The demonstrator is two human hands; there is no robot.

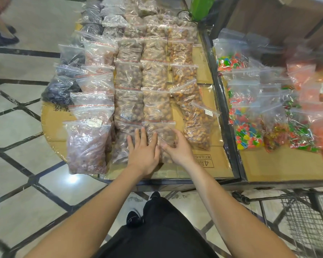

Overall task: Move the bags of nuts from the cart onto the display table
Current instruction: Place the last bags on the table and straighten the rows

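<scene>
My left hand [143, 152] lies flat and my right hand [177, 149] loosely released on the nearest nut bag [161, 133], its long axis running away from me.

We stand at a display table [209, 165] topped with flattened cardboard [203, 71]. Clear zip bags of nuts [128, 75] lie on it in rows running toward twelve o'clock. At three o'clock, a neighbouring table [280, 164] carries candy bags [248, 131].

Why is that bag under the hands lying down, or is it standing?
Lying flat. The bag of nuts rests on the cardboard-covered table, both hands pressing on it.
</scene>
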